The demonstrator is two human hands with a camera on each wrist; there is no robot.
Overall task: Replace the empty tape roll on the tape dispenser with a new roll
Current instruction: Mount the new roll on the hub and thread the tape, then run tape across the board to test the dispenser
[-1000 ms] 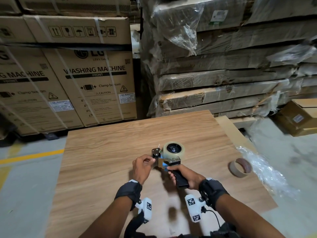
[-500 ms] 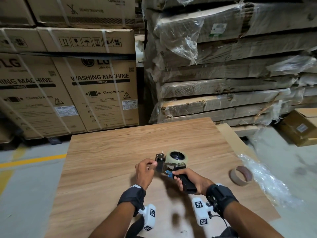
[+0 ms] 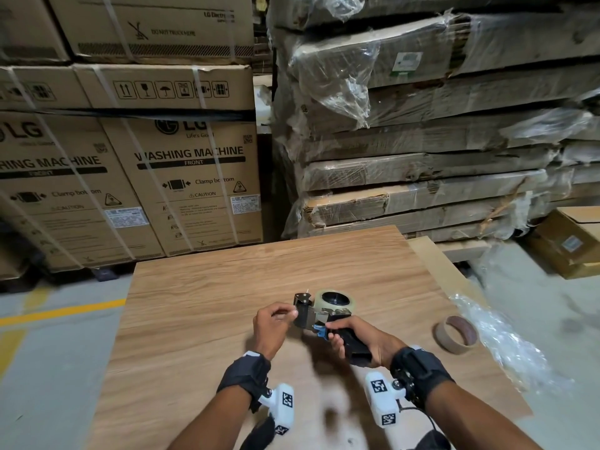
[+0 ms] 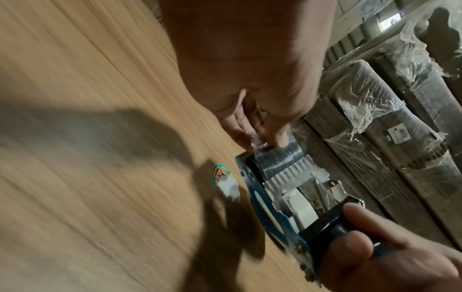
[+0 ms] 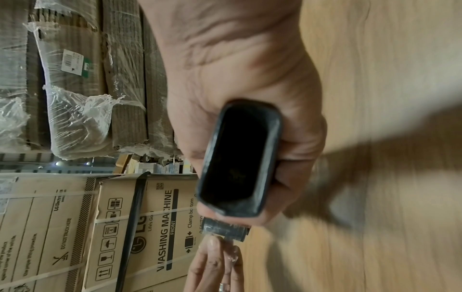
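tape dispenser point(image 3: 324, 315) gripped by right hand point(image 3: 360, 341), left hand point(image 3: 272, 326) pinching tape.

The strapped carton point(image 3: 194, 186) reads "LG", "WASHING MACHINE", "FRONT", "Clamp bottom", "CAUTION". The upper carton point(image 3: 156, 27) says "DO NOT TRUCK HERE". The neighbouring carton point(image 3: 48, 196) repeats the same LG print.
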